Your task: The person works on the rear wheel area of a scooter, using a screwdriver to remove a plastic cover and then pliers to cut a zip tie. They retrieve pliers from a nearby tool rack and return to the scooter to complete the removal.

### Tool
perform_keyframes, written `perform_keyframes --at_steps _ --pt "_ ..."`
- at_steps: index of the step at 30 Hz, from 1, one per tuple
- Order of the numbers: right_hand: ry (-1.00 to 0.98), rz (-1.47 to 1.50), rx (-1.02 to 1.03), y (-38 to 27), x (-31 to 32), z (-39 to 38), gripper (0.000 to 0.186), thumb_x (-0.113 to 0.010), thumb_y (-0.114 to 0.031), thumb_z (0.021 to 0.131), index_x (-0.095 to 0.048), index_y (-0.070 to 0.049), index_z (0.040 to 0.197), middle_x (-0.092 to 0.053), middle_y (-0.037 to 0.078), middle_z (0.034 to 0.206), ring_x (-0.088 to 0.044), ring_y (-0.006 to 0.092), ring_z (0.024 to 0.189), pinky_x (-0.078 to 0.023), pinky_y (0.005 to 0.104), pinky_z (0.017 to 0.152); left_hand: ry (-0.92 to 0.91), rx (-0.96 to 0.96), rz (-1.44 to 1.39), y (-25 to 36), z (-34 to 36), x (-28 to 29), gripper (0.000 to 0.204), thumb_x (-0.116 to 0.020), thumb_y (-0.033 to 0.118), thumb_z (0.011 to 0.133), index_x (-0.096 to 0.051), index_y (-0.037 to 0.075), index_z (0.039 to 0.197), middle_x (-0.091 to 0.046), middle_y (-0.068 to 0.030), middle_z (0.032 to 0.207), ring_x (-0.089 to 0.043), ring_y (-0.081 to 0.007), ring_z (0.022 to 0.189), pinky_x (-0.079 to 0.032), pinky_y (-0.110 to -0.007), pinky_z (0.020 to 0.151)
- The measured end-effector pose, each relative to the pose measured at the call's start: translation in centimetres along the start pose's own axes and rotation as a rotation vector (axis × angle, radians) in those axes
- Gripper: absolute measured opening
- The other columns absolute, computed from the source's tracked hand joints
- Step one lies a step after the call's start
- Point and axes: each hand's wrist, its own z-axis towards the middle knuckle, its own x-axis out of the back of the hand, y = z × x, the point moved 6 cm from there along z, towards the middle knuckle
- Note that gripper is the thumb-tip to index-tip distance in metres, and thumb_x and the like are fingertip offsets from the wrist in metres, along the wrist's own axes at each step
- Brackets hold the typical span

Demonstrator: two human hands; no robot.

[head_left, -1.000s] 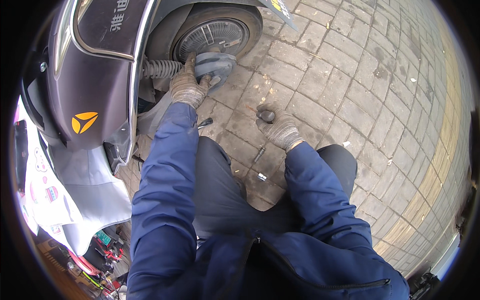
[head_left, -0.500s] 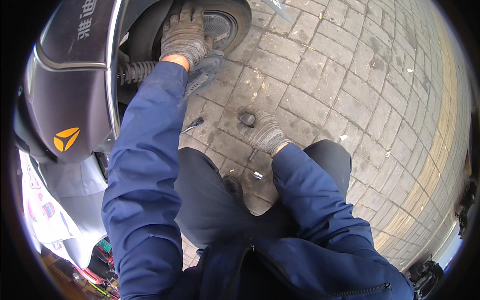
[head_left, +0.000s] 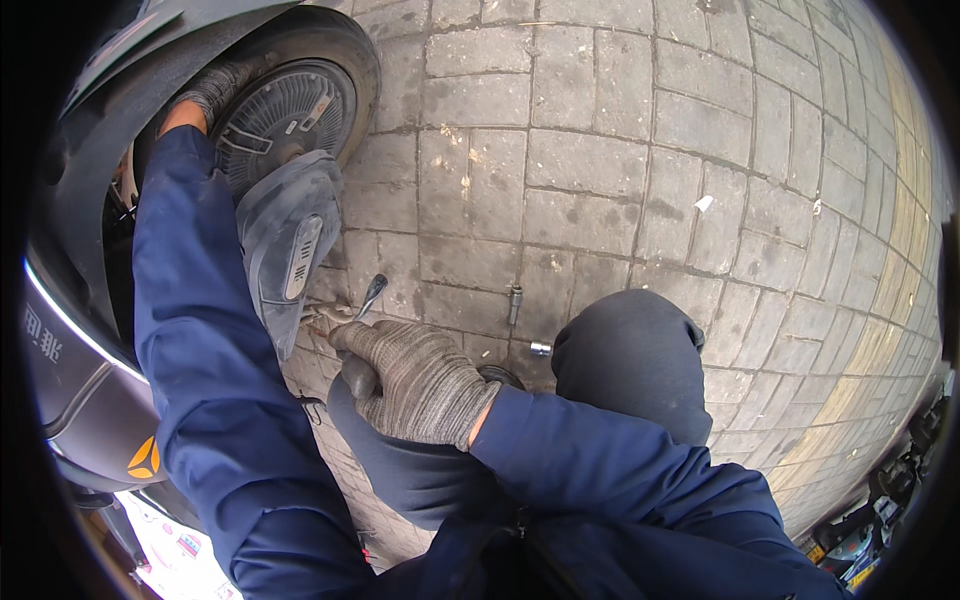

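Observation:
My left hand (head_left: 215,90), in a grey knit work glove, reaches in beside the rear tyre (head_left: 368,85) of a dark electric scooter (head_left: 85,400). Its fingers are mostly hidden between the wheel and the bodywork. Low over my left knee, my right hand (head_left: 425,385) is closed, its gloved fingers curled and the dark-coated thumb bent in; whether anything is inside cannot be seen. Just beyond its knuckles is a tool with a dark handle end (head_left: 373,292), next to a brownish metal part. The finned wheel hub (head_left: 285,120) and a grey plastic cover (head_left: 290,245) are between my hands.
A long socket (head_left: 515,304) and a short shiny socket (head_left: 541,348) lie on the brick paving (head_left: 590,170) ahead of my knees. A white scrap (head_left: 704,203) lies farther right. Dark objects (head_left: 905,460) line the far right edge.
My left hand has gone from the top of the tyre to deeper in beside it. My right hand has moved left, toward the scooter. The view has shifted too.

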Motion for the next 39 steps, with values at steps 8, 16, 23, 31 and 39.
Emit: perform_keyframes --at_steps 8,16,23,31,39 --pt "-0.057 0.048 -0.140 1.3 0.6 1.1 0.034 -0.062 -0.011 0.074 -0.059 -0.005 0.107 -0.060 0.013 0.078 -0.061 0.0314 0.073 -0.050 0.0398 0.067 0.019 -0.046 0.051 0.0 0.8 0.9 0.080 -0.058 0.067 0.075 -0.050 0.011 0.132 -0.048 -0.0155 0.137 -0.043 -0.0325 0.127 -0.033 -0.039 0.106" --pt "-0.099 0.070 -0.181 1.4 0.6 1.7 0.033 -0.063 -0.013 0.075 -0.059 -0.006 0.107 -0.063 0.015 0.087 -0.062 0.0347 0.083 -0.050 0.0405 0.072 0.067 -0.104 0.123 0.6 0.7 1.6 0.079 -0.057 0.067 0.075 -0.049 0.014 0.133 -0.047 -0.0140 0.138 -0.042 -0.0323 0.128 -0.032 -0.040 0.107" --pt "-0.043 0.039 -0.157 1.2 1.4 0.8 0.034 -0.065 -0.016 0.076 -0.059 -0.005 0.108 -0.064 0.016 0.090 -0.062 0.0343 0.087 -0.050 0.0402 0.077 0.182 -0.164 0.255 1.4 0.2 1.5 0.078 -0.057 0.067 0.076 -0.048 0.016 0.134 -0.046 -0.0126 0.139 -0.041 -0.0322 0.128 -0.031 -0.040 0.107" --pt "-0.050 0.037 -0.147 0.6 1.9 0.3 0.026 -0.059 -0.013 0.075 -0.057 -0.008 0.101 -0.064 0.014 0.086 -0.062 0.0331 0.084 -0.049 0.0416 0.073 0.462 -0.226 0.580 3.9 -1.8 0.9 0.077 -0.056 0.067 0.076 -0.047 0.018 0.135 -0.045 -0.0111 0.140 -0.040 -0.0321 0.129 -0.031 -0.041 0.108" --pt "-0.071 0.074 -0.180 0.5 1.9 -0.3 0.024 -0.059 -0.013 0.076 -0.056 -0.009 0.099 -0.064 0.012 0.084 -0.062 0.0321 0.085 -0.049 0.0413 0.076 0.678 -0.172 0.913 6.3 -5.1 0.8 0.075 -0.050 0.065 0.080 -0.041 0.021 0.139 -0.037 -0.0132 0.145 -0.037 -0.0361 0.130 -0.030 -0.049 0.107"
